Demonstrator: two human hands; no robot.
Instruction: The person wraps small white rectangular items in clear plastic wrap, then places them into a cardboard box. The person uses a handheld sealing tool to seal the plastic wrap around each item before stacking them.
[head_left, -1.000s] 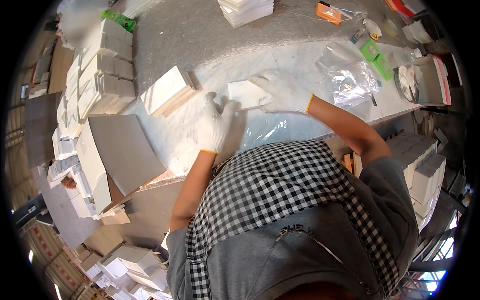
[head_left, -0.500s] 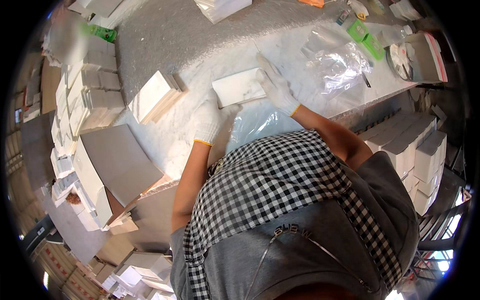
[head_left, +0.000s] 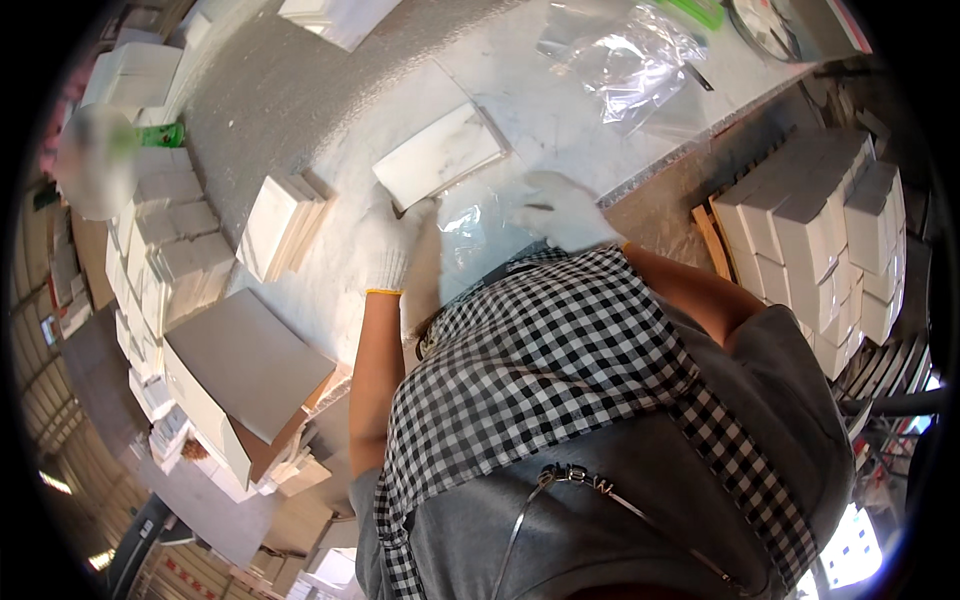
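Both my hands wear white knitted gloves. On the table before me lies a short stack of white marble-look tiles [head_left: 440, 155], with grey veins. My left hand [head_left: 392, 245] is closed around the near-left corner of these tiles. My right hand [head_left: 568, 212] is apart from the tiles, close to my apron, beside a clear plastic bag [head_left: 468, 232] at the table's near edge. Motion smears its fingers, so I cannot make out whether they grip the bag.
Left of me stand a leaning row of tiles [head_left: 280, 228], an open cardboard box [head_left: 250, 355] and stacked white packs [head_left: 180, 220]. More clear bags [head_left: 640, 60] lie at the far right. White boxes [head_left: 800, 220] are piled beyond the table's right edge.
My right hand has left the tiles' right end and come back toward my apron, to the plastic bag. My left hand stays by the tiles, which sit more tilted in view. The view has turned.
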